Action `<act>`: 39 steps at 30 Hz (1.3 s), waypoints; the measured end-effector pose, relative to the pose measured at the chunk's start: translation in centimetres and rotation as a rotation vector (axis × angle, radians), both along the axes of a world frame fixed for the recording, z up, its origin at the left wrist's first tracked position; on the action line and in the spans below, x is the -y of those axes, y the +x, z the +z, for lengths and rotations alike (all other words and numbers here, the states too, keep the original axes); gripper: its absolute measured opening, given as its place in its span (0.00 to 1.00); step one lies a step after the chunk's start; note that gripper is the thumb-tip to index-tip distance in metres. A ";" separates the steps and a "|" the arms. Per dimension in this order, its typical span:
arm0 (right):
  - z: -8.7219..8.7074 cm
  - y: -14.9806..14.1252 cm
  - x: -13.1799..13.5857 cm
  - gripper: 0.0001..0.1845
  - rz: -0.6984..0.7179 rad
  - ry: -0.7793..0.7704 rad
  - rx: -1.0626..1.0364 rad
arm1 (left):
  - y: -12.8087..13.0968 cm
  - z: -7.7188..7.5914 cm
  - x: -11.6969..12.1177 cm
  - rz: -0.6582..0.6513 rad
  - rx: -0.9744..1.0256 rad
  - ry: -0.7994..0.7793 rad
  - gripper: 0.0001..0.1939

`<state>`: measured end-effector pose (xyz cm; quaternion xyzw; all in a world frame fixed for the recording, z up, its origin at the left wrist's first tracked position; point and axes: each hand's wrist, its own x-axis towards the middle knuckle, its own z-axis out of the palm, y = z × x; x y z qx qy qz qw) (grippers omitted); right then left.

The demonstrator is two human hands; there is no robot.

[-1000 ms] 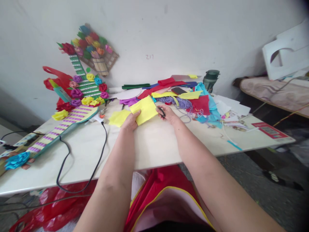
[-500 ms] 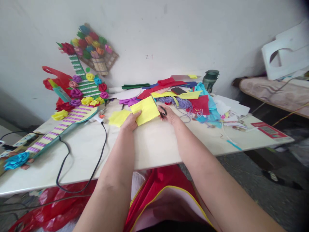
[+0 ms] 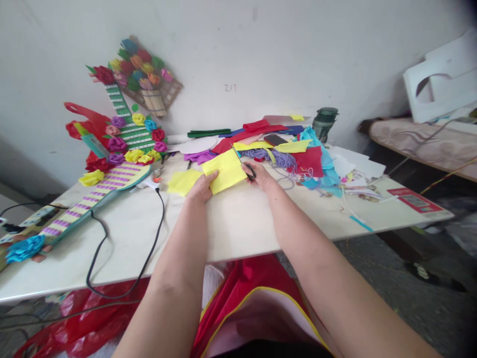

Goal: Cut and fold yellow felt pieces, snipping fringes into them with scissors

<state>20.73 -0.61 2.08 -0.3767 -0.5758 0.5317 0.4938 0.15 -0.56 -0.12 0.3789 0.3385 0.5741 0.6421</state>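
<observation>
My left hand pinches the near edge of a yellow felt sheet and holds it slightly raised over the white table. My right hand is closed round black-handled scissors, whose blades point up along the right edge of that sheet. A second yellow piece lies flat just left of my left hand.
A heap of coloured felt scraps and purple yarn fills the back of the table. A green bottle stands behind it. Decorated flower crafts lean at the left. A black cable loops across the near left. A red packet lies at the right.
The scissors in my right hand have edged a little farther up along the yellow sheet. My left hand has kept its hold.
</observation>
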 end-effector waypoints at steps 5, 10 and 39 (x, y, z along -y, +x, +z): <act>-0.1 -0.1 -0.2 0.17 -0.038 -0.004 0.021 | 0.0 0.0 -0.1 0.021 0.000 -0.010 0.22; -0.4 -0.2 -0.6 0.18 -0.057 0.010 -0.006 | 0.1 0.1 0.1 0.018 -0.002 -0.003 0.21; 0.2 -0.1 -0.1 0.15 -0.060 0.004 0.008 | 0.2 0.5 0.6 -0.032 -0.048 0.007 0.22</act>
